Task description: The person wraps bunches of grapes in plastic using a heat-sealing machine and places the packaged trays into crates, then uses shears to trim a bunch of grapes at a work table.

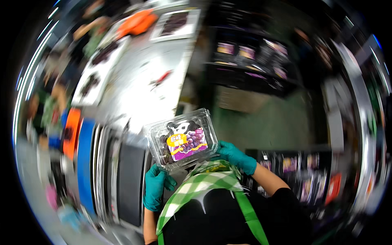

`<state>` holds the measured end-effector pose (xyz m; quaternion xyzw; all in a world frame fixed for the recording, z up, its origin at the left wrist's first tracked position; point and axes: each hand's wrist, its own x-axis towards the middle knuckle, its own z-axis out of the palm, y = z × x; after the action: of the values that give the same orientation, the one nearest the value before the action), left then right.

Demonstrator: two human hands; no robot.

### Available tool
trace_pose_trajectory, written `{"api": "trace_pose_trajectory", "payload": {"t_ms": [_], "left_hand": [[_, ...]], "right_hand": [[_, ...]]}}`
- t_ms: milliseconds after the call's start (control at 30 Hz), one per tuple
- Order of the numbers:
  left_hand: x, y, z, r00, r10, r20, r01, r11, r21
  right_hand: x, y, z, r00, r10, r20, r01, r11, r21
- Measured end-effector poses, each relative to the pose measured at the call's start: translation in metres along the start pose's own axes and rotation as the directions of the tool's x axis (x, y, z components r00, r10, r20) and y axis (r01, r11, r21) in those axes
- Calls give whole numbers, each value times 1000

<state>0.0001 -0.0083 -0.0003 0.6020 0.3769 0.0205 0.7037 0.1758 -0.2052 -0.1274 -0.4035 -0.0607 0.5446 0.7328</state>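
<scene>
A closed clear plastic clamshell box of dark grapes (182, 139), with a printed purple and yellow label on its lid, is held in front of my apron. My right hand (235, 156), in a green glove, grips the box by its right side. At the lower left corner of the box is my left hand (157, 183), gloved too, with its fingers curled; whether it bears on the box I cannot tell. Past the box, a red-handled tool (163, 77), blurred, lies on the metal table (144, 92).
White trays with dark grapes (175, 23) (101, 73) and an orange item (137, 23) are on the table. Black crates of labelled boxes stand ahead (255, 72) and at the right (291, 153). Stacked crates (131, 180) are at my left. People work at the far left.
</scene>
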Motion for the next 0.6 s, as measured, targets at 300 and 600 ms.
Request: {"api": "trace_pose_trajectory", "payload": {"t_ms": [300, 600], "left_hand": [[72, 0, 216, 575, -282, 768, -155, 884, 441], [72, -17, 293, 304, -449, 840, -343, 771, 536]], "right_hand": [[-194, 60, -62, 385, -325, -864, 772, 626, 109], [-330, 136, -52, -337, -105, -936, 390, 889, -240]]}}
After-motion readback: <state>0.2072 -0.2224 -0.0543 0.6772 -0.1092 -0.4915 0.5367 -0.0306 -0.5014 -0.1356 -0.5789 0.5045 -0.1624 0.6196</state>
